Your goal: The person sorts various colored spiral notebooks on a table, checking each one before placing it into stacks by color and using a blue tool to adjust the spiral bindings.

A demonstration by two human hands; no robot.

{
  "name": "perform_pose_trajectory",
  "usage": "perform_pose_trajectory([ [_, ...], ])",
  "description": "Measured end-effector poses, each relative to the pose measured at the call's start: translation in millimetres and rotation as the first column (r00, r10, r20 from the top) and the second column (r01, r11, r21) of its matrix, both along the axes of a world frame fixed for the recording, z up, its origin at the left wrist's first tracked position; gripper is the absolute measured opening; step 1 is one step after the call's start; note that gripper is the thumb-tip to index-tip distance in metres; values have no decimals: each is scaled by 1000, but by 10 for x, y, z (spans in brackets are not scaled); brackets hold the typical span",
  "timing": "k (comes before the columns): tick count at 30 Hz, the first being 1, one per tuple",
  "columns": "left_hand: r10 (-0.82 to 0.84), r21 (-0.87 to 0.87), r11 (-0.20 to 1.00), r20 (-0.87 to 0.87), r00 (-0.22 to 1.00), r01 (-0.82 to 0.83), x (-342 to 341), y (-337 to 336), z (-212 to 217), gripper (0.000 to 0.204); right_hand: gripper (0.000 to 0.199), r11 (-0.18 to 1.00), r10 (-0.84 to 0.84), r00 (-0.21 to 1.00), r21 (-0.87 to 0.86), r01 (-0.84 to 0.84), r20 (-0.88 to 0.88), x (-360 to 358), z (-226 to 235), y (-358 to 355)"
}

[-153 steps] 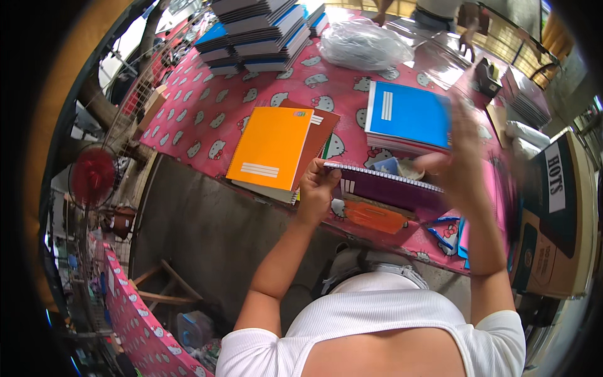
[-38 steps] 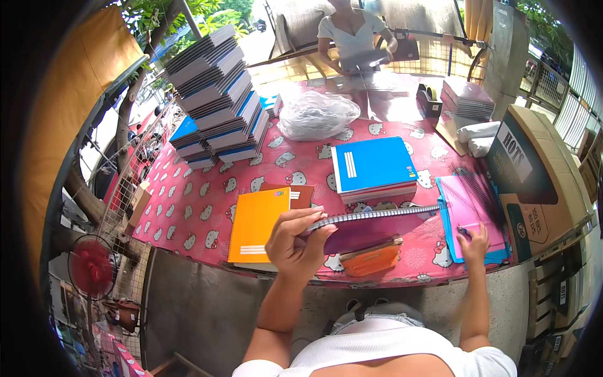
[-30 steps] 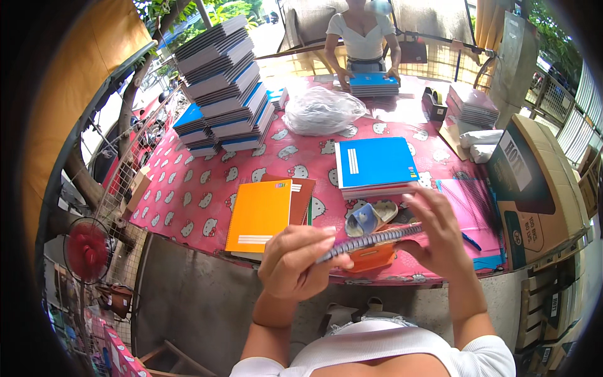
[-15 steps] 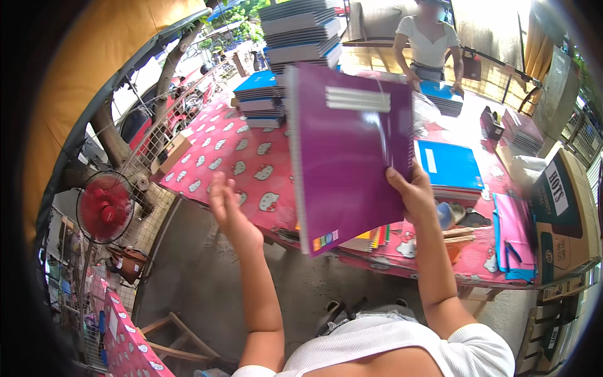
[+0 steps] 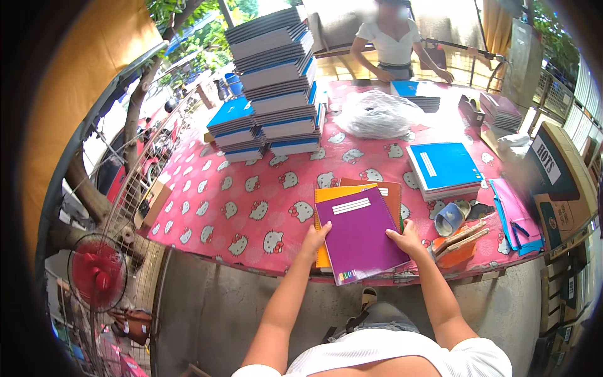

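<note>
A purple spiral notebook [image 5: 361,235] with a white label box lies between my hands, over the table's near edge. My left hand [image 5: 316,239] grips its left side, thumb on the cover. At its right edge my right hand [image 5: 407,239] closes round the side, thumb on top. Beneath it show a yellow notebook [image 5: 323,196] and a brown one [image 5: 391,196], partly hidden. Right of these, a pile of blue notebooks [image 5: 449,166] lies on the pink patterned tablecloth [image 5: 251,207].
Tall stacks of blue notebooks [image 5: 270,81] stand at the back left. A plastic bag [image 5: 380,114] lies mid-table. Nearer right are a tape roll [image 5: 450,218], wooden sticks [image 5: 461,240], pliers [image 5: 519,229] and a cardboard box [image 5: 556,182]. Across the table a person [image 5: 392,44] stands by blue notebooks.
The purple notebook has come down from in front of me onto the other notebooks. My left hand, open before, now holds its left side. The person across has let go of the blue notebooks.
</note>
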State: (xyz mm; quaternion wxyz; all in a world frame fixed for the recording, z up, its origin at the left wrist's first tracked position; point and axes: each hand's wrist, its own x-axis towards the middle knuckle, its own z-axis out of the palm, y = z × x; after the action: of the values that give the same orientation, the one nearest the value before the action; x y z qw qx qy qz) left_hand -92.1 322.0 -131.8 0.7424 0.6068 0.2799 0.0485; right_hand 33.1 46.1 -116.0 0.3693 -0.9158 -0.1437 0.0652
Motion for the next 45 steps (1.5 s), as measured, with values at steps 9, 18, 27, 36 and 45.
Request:
perform_pose_trajectory([
  [9, -204, -430, 884, -5, 979, 182, 363, -116, 614, 54, 70, 837, 172, 766, 502, 218, -619, 214, 578, -77],
  [18, -15, -256, 966, -222, 975, -43, 798, -328, 624, 85, 66, 807, -27, 740, 422, 413, -672, 601, 192, -201],
  [27, -259, -479, 838, 70, 963, 260, 980, -171, 779, 43, 55, 752, 21, 855, 572, 328, -519, 180, 341, -101],
  [36, -424, -93, 871, 354, 834, 482, 634, -92, 937, 74, 66, 412, 191, 834, 814, 410, -517, -329, 178, -260],
  [45, -769, 173, 636, 58, 636, 752, 477, 72, 1510, 59, 75, 519, -418, 908, 819, 246, -7, -1492, 937, -38],
])
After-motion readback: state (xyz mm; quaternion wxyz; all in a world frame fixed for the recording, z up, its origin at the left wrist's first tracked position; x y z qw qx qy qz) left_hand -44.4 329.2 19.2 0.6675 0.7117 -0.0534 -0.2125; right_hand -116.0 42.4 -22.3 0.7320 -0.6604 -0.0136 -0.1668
